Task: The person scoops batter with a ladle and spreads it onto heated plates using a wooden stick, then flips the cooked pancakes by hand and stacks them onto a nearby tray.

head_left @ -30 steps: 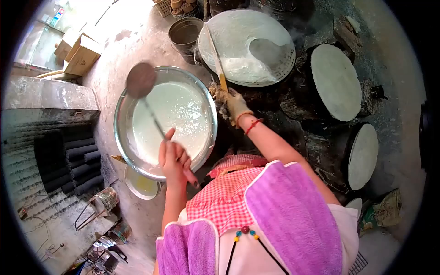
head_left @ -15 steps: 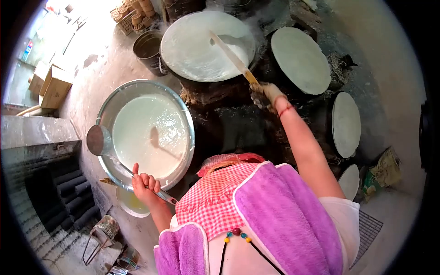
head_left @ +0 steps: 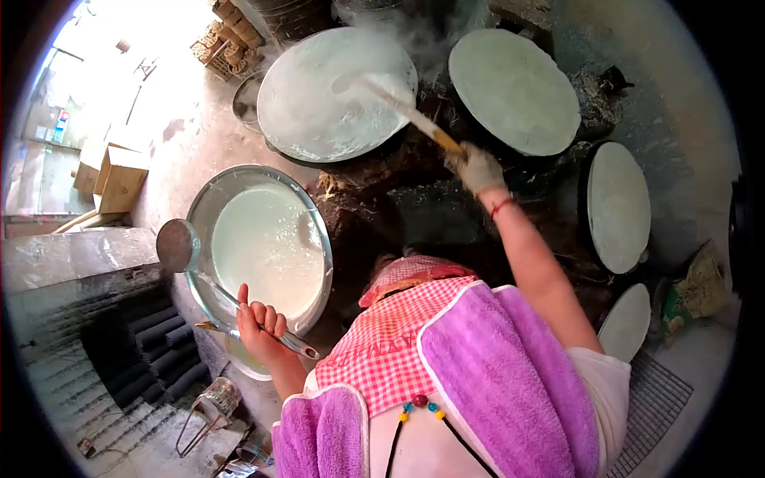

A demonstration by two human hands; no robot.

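In my left hand is the handle of a metal ladle; its round bowl hangs at the left rim of a large metal basin. White liquid partly fills that basin. My right hand, in a soiled light glove, is closed on a long wooden paddle. The paddle's far end dips into the steaming white liquid of a wide round pan. A red string circles my right wrist.
More round pans with pale, flat contents stand at the right, one behind my right hand and another beside my forearm. Cardboard boxes, stacked dark cylinders and a small bucket are on the left.
The paddle's far end has shifted left in the steaming pan, with foam swirling around it. My view has turned slightly. The ladle stays at the basin's left rim.
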